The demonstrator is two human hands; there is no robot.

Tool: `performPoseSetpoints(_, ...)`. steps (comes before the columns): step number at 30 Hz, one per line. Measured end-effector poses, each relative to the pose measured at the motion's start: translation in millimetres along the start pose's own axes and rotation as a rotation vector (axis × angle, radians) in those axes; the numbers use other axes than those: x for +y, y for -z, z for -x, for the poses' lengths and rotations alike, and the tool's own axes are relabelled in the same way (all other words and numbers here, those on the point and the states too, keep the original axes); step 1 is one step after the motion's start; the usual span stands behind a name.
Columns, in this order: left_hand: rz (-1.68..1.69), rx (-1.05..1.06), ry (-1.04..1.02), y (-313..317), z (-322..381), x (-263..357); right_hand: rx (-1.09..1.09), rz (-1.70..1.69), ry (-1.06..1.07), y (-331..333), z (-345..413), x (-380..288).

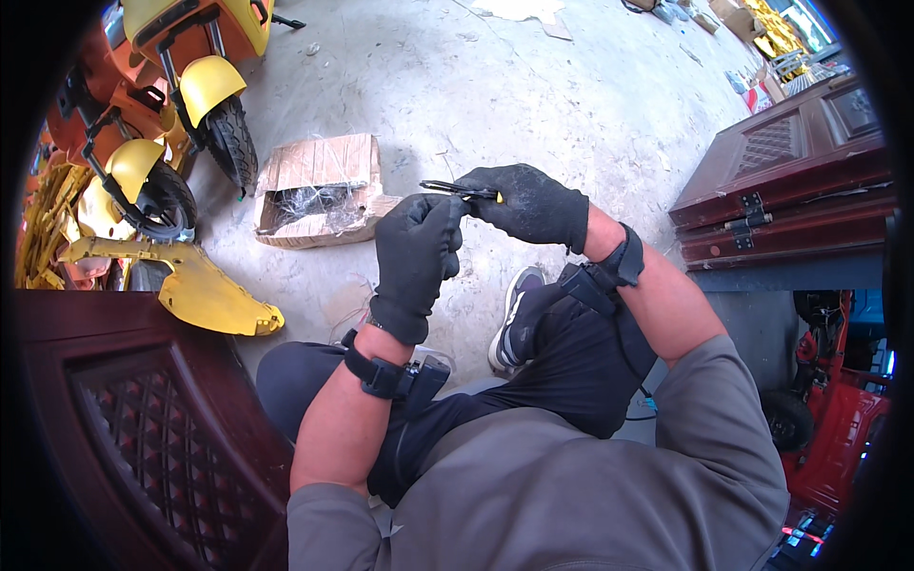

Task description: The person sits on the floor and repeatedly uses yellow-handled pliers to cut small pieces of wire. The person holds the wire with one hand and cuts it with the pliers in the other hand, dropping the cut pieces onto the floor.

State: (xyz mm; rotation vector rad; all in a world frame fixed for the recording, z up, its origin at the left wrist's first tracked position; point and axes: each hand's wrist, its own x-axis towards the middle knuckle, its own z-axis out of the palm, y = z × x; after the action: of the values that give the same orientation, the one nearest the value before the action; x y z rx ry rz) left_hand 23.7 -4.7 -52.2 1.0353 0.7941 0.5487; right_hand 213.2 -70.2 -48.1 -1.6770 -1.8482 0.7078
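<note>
Both hands wear black work gloves and meet in front of the body, above the concrete floor. My right hand [532, 205] is closed around a dark, slim hand tool [457, 189] with a bit of yellow on it; its exact kind cannot be told. My left hand [418, 250] has its fingers curled at the tool's lower side, near the other hand's fingertips. Whether it pinches something small is hidden by the glove. An open cardboard box [325, 160] with clear plastic wrap and dark parts inside lies on the floor beyond the left hand.
Yellow scooters with a front wheel [232, 143] stand at upper left. A yellow plastic body panel [207, 289] lies near a dark red carved wooden door [164, 428] at left. More dark red door panels [771, 153] are at right, with a red vehicle [835, 428] below them.
</note>
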Motion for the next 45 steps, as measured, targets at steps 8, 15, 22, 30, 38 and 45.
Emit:
performPoseSetpoints(8, -0.208, -0.087, 0.018, -3.1, 9.4, 8.2, 0.053, 0.141, -0.131, 16.3, 3.9, 13.0)
performPoseSetpoints(15, -0.533, -0.23, -0.741, -7.9, 12.1, -2.0, -0.012, 0.059, -0.095, 16.7, 1.5, 20.4)
performPoseSetpoints(22, -0.546, -0.336, -0.683, -12.2, 13.0, -10.8, -0.162, 0.125, -0.083, 8.3, 1.6, 18.4)
performPoseSetpoints(30, -0.765, -0.325, -0.898, -18.6, 21.4, -3.0, -0.178, 0.087, -0.059, 13.0, 3.1, 9.2)
performPoseSetpoints(38, -0.839, -0.352, -0.949, -18.5, 27.6, 0.5, -0.162, 0.063, -0.142, 16.9, 1.3, 8.1)
performPoseSetpoints(45, -0.799, -0.381, -0.947, -22.1, 34.5, 7.5, -0.088, 0.104, -0.11, 18.7, 1.8, 20.5)
